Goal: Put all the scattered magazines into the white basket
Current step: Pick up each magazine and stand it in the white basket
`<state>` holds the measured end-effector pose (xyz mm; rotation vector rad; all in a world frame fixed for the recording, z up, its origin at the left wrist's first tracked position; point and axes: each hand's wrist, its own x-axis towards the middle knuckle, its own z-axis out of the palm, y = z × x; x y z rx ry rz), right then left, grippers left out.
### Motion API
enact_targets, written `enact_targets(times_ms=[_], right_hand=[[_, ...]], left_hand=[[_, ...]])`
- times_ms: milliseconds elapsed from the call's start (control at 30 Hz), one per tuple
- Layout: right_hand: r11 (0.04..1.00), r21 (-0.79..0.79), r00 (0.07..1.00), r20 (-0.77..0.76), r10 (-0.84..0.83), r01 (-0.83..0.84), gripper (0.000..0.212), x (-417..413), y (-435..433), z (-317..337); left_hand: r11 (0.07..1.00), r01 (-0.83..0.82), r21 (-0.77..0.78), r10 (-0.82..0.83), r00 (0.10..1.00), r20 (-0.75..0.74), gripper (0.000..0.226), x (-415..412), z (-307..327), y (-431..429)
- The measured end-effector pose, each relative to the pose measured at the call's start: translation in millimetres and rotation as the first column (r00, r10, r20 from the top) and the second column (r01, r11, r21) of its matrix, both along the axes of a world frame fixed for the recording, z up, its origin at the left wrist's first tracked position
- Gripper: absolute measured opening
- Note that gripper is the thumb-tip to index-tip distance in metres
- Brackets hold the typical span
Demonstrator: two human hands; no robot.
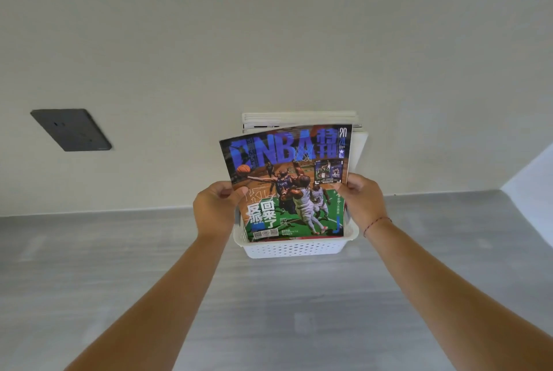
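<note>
Two bare forearms reach up from the bottom corners of the frame to its centre. There the left hand [214, 209] and right hand [363, 203] grip a basketball magazine [287, 182] by its side edges, thumbs on the cover and fingers [223, 192] curled round behind. A red thread bracelet [377, 222] circles the right wrist. The magazine stands nearly upright, tilted a little to the left, with its lower edge inside the white basket [294, 249]. The basket sits on the grey table [119, 266], close against the wall. Just behind the held copy, at centre frame, other magazines [299, 117] stand in the same basket, their pale top edges showing above the cover. A dark wall socket [71, 129] is fixed at the left of the frame. No loose magazines show on the visible table, so this may be among the last to go in. To finish the step well, the person would likely square the tilted cover with the stack behind and slide it down until its bottom edge rests on the basket floor. Letting go with both hands together should make it lean back rather than flop forward.
</note>
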<state>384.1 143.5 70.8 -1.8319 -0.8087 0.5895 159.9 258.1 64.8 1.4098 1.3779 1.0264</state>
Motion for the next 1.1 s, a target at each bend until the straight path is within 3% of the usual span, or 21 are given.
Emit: enact_targets(times_ms=[300,434,534,701,835,901,968,1102], right_hand=[[0.989,-0.029,0.981,0.134,-0.141,0.146,0.01,5.6,3.4,-13.5],[0.984,0.001,0.983,0.046,-0.176,0.176,0.009,6.5,1.4,-17.9],[0.983,-0.028,0.982,0.057,-0.181,0.183,0.009,11.8,-1.0,-20.6],[0.97,-0.105,0.974,0.085,-0.211,0.219,0.021,15.0,-6.9,-29.0],[0.992,-0.089,0.996,0.001,-0.086,0.086,0.052,7.7,-2.1,-26.0],[0.998,-0.055,0.999,0.03,0.018,-0.016,0.042,-2.1,5.0,-22.8],[1.0,-0.022,0.999,0.03,0.02,-0.019,0.033,-8.9,13.0,-18.0],[1.0,-0.017,0.999,0.031,0.015,-0.014,0.035,-5.2,18.2,-15.6]], left_hand=[[1.0,0.008,0.024,-0.006,0.998,-0.064,0.011,-0.4,-8.2,0.0],[0.992,0.018,0.122,-0.015,1.0,-0.025,0.015,1.6,-0.6,-0.2],[0.992,0.037,0.119,-0.034,0.999,-0.033,0.003,4.0,-3.4,-1.9],[0.996,0.073,0.052,-0.069,0.995,-0.079,0.025,4.6,-16.2,-5.3],[0.974,0.177,0.144,-0.154,0.975,-0.163,0.025,12.1,-23.2,-19.1],[0.97,0.185,0.156,-0.146,0.962,-0.233,0.032,18.1,-27.3,-26.0],[0.983,0.127,0.135,-0.089,0.962,-0.258,0.035,25.4,-30.0,-27.6],[0.994,0.044,0.104,-0.014,0.961,-0.276,0.036,37.3,-28.6,-27.1]])
